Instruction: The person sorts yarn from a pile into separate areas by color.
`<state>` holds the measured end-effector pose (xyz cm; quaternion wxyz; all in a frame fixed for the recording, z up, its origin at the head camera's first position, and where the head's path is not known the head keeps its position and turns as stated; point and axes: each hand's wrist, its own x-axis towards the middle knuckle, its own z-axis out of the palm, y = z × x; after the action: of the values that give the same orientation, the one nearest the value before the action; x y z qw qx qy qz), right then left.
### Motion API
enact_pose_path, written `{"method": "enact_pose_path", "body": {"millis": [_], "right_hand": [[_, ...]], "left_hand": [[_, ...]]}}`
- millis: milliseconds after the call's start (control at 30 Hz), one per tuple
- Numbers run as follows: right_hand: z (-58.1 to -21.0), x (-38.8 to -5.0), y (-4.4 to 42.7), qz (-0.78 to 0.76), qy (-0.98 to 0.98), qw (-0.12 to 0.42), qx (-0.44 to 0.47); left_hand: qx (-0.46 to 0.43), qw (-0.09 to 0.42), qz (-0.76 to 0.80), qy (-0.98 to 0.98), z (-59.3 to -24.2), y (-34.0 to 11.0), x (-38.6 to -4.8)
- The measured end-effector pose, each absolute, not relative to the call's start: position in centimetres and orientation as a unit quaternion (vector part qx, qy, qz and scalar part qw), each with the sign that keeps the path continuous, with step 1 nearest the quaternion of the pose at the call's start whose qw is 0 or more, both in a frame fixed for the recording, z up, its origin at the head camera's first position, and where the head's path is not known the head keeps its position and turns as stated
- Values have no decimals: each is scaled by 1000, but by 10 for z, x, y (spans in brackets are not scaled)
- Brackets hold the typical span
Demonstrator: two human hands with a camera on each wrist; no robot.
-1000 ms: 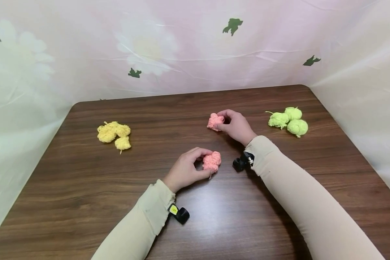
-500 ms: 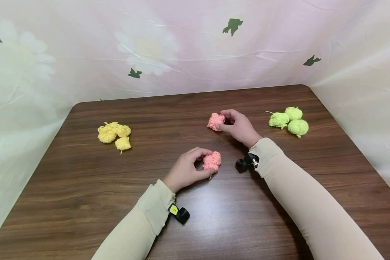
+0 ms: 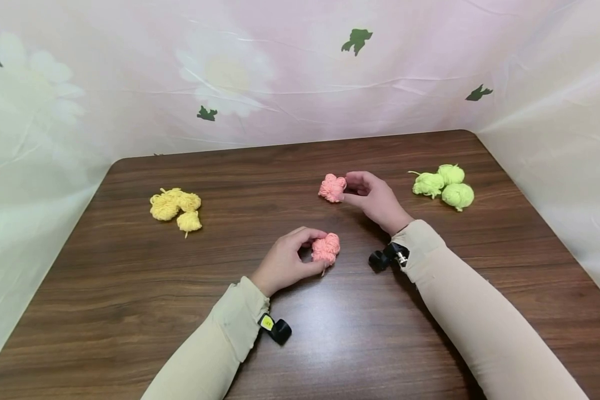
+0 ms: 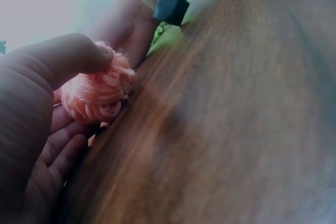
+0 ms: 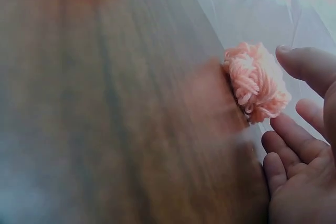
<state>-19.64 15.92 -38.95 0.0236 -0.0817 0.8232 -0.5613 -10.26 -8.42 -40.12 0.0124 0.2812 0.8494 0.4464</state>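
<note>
In the head view my left hand (image 3: pixel 287 264) holds a small pink yarn ball (image 3: pixel 326 248) on the table's middle. The left wrist view shows the thumb (image 4: pixel 79 56) on top of that pink yarn ball (image 4: pixel 97 93), with fingers curled behind and below it. Farther back, a second pink yarn ball (image 3: pixel 332 188) lies on the wood. My right hand (image 3: pixel 379 203) is just right of it, thumb and fingers spread. From the right wrist, a small gap shows between the thumb (image 5: pixel 304 61) and the far pink yarn ball (image 5: pixel 257 82); its lower end is close to the fingers.
Yellow yarn balls (image 3: pixel 166 205) sit in a group at the left of the brown wooden table (image 3: pixel 105 289). Three lime-green yarn balls (image 3: pixel 458 196) lie together at the right. A floral cloth (image 3: pixel 280 72) hangs behind the table and along both sides.
My right hand has let go of the far pink yarn ball and drawn back slightly to the right and toward me. The left hand and the yarn stay where they were.
</note>
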Motion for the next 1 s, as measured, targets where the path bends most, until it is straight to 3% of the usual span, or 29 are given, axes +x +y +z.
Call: {"method": "enact_pose_path", "body": {"millis": [300,600,1000], "right_hand": [[-390,-177,165,-576,813,18,-79],[-390,-153,167,-585,802,57,-107],[-391,-102,179,-581,799,72,-137]], "left_hand": [[286,5,443,850,-403,-84,-103],[285,5,446,848,-402,-87,-103],[285,8,449,847,-403,-88,-103]]}}
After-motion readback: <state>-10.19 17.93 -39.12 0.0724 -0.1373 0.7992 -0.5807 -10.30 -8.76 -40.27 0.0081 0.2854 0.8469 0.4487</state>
